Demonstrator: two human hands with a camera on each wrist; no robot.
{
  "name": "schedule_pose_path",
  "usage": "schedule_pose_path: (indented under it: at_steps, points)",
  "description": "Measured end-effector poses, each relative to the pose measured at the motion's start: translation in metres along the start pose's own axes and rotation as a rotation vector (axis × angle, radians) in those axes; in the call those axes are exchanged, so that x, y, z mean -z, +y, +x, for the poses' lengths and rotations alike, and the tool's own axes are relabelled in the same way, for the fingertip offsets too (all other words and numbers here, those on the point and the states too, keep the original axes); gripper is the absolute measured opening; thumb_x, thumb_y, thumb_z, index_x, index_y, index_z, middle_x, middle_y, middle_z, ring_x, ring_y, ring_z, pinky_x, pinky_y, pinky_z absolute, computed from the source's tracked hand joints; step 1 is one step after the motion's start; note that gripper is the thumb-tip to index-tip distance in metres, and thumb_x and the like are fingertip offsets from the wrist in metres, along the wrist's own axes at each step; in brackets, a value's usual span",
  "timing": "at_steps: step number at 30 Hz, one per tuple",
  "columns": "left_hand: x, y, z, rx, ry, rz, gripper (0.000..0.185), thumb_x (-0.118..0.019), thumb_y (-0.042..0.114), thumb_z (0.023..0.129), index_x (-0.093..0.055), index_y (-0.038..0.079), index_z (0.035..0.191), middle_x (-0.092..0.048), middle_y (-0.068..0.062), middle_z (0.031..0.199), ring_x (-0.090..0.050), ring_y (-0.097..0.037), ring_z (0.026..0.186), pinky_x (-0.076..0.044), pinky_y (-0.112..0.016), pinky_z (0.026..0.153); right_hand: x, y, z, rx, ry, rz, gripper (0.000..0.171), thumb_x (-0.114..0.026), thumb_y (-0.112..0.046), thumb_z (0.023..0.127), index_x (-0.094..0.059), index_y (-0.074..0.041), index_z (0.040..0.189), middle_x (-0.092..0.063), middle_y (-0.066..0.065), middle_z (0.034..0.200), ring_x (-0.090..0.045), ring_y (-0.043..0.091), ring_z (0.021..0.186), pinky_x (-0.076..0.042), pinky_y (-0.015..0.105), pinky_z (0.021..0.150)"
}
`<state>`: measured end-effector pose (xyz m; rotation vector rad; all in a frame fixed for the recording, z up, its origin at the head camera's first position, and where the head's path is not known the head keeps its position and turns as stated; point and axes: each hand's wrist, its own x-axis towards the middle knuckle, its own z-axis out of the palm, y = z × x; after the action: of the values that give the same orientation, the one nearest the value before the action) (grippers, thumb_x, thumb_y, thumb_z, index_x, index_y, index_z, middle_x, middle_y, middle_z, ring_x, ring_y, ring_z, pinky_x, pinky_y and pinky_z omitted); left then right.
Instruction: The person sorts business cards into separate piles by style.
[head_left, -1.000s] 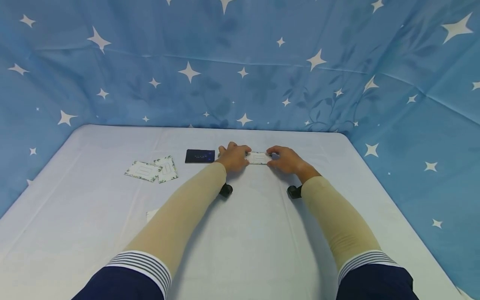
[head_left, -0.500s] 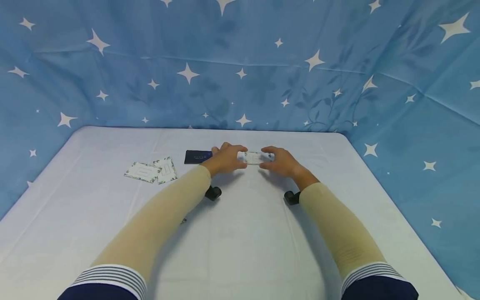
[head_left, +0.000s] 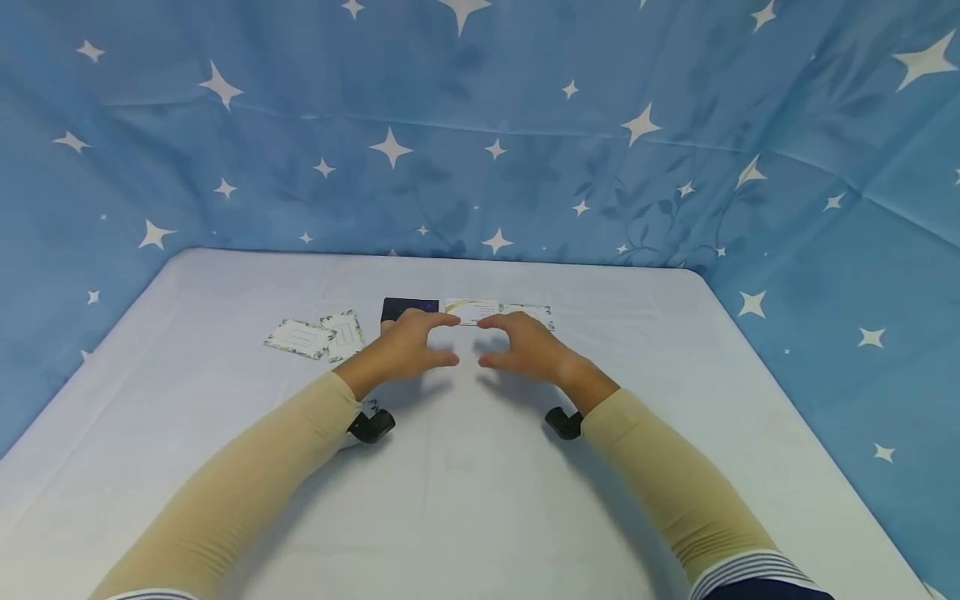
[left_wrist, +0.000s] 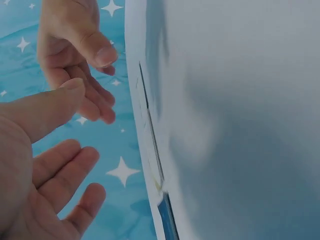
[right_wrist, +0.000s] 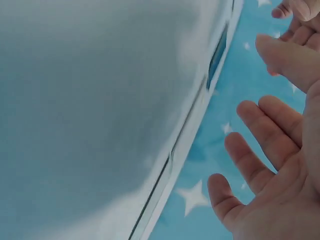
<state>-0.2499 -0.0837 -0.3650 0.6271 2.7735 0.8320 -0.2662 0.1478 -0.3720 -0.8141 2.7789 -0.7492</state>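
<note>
Head view, middle card [head_left: 471, 309], long axis sideways

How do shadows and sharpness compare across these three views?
Head: fairly even light, soft shadows on the white table below the left hand and right hand; print on the row of cards is too small to read. Left wrist: dimmer, broad blurry shading. Right wrist: similarly dim, that row nearly edge-on.

Card row [head_left: 470, 310]: we see it far back on the worktop [head_left: 480, 483]
Card pair [head_left: 298, 338]: overlapping, left of the row
Left hand [head_left: 408, 344] and right hand [head_left: 528, 346]: before the row
Curtain [head_left: 480, 187]: behind the worktop
</note>
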Motion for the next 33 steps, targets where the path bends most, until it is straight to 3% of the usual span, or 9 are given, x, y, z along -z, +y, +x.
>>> schedule_pose_path:
  at_steps: [7,16,23,29,33]
  points:
    - [0.007,-0.016,-0.037,0.029,0.004,-0.02,0.058,-0.077,0.03,0.089,-0.058,0.017,0.142,-0.056,-0.004,0.142,-0.036,-0.031,0.138,-0.024,-0.062,0.1,-0.02,-0.032,0.006,0.043,-0.084,-0.08,0.059,-0.076,-0.032,0.089,-0.058,-0.013,0.142,-0.057,0.006,0.141,-0.044,0.028,0.134,-0.032,0.052,0.11]
    - [0.012,-0.038,-0.084,0.085,-0.012,0.055,0.061,-0.08,0.03,0.086,-0.059,0.016,0.141,-0.056,-0.012,0.14,-0.041,-0.034,0.132,-0.027,-0.06,0.092,-0.045,-0.072,0.008,0.08,-0.158,-0.01,0.064,-0.08,-0.035,0.085,-0.058,-0.016,0.142,-0.058,0.003,0.139,-0.047,0.023,0.13,-0.036,0.044,0.107]
    - [0.018,-0.057,-0.121,0.141,0.032,0.142,0.063,-0.087,0.032,0.077,-0.065,0.015,0.133,-0.061,-0.01,0.13,-0.046,-0.031,0.123,-0.026,-0.057,0.085,-0.068,-0.104,0.016,0.183,-0.191,-0.144,0.065,-0.079,-0.043,0.085,-0.059,-0.019,0.141,-0.061,-0.005,0.134,-0.047,0.019,0.128,-0.034,0.044,0.104]
    - [0.018,-0.068,-0.141,0.176,0.025,0.161,0.071,-0.092,0.039,0.068,-0.067,0.014,0.129,-0.062,-0.011,0.124,-0.047,-0.033,0.121,-0.026,-0.057,0.084,-0.081,-0.121,0.022,0.172,-0.249,-0.238,0.067,-0.081,-0.047,0.083,-0.058,-0.024,0.141,-0.061,-0.011,0.132,-0.045,0.016,0.129,-0.033,0.038,0.104]
    - [0.018,-0.067,-0.147,0.174,0.034,0.177,0.068,-0.093,0.033,0.067,-0.067,0.012,0.127,-0.064,-0.01,0.122,-0.047,-0.033,0.12,-0.025,-0.054,0.082,-0.085,-0.125,0.023,0.162,-0.268,-0.279,0.065,-0.08,-0.047,0.083,-0.059,-0.025,0.141,-0.061,-0.012,0.131,-0.045,0.016,0.129,-0.033,0.038,0.102]
